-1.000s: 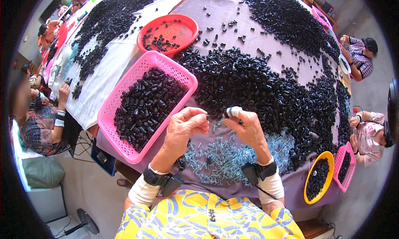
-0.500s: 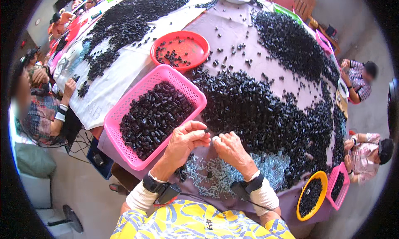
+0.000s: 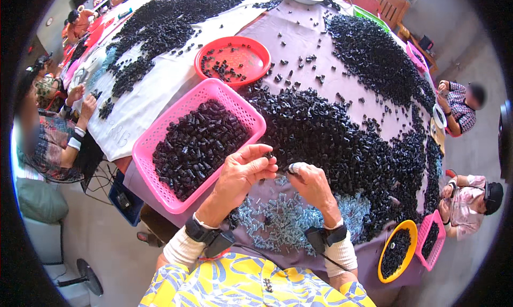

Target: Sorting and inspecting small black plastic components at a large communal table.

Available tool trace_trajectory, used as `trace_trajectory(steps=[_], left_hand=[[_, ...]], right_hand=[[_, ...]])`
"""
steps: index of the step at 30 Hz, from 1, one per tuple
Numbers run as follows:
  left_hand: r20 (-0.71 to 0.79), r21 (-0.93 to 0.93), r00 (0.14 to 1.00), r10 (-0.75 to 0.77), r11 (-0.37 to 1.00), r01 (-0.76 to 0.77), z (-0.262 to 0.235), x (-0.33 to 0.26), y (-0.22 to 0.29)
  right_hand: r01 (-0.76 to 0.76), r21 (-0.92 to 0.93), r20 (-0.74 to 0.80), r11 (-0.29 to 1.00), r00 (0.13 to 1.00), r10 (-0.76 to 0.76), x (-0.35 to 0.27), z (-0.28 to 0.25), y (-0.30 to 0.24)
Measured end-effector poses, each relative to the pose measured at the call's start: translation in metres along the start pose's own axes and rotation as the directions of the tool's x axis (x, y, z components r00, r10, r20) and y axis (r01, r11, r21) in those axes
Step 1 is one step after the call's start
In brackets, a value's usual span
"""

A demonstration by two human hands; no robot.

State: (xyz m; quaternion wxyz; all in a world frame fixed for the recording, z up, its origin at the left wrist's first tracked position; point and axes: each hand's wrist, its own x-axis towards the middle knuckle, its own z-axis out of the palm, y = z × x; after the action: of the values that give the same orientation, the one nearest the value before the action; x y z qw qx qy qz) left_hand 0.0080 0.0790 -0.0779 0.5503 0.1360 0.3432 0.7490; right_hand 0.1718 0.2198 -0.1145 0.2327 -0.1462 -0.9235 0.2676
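Observation:
My left hand [image 3: 241,174] is closed in a pinch on a small black plastic part [image 3: 269,155], held above the table near the pink basket's corner. Just to its right, my right hand [image 3: 311,185] has its fingers curled together, a pale wrap showing on one finger; what sits in its fingertips is too small and hidden to name. Beneath both hands spreads a heap of small bluish metal springs [image 3: 275,221]. A large pile of black plastic parts [image 3: 315,130] lies just beyond. The pink basket [image 3: 143,160], full of similar black parts, stands at my left.
Beyond the basket sits a red tray [image 3: 256,61] with scattered black parts. A yellow bowl [image 3: 382,261] and a small pink basket [image 3: 432,260] stand at the right edge. More black heaps cover the far table. Other people sit at left and right.
My left hand has risen slightly, with the black part showing more at its fingertips. My right hand has moved a little right, widening the gap between them.

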Motion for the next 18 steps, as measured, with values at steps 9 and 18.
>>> trace_trajectory(steps=[9,18], left_hand=[[-0.035,0.014,0.999,0.015,1.0,-0.015,-0.004,0.0,0.0],[0.017,0.048,1.0,0.017,0.999,-0.018,-0.001,-0.003,-0.005]], right_hand=[[0.085,-0.197,0.292,0.977,0.956,-0.025,-0.001,0.018,-0.028],[0.033,-0.142,0.297,0.989,0.955,0.011,0.001,0.022,-0.031]])
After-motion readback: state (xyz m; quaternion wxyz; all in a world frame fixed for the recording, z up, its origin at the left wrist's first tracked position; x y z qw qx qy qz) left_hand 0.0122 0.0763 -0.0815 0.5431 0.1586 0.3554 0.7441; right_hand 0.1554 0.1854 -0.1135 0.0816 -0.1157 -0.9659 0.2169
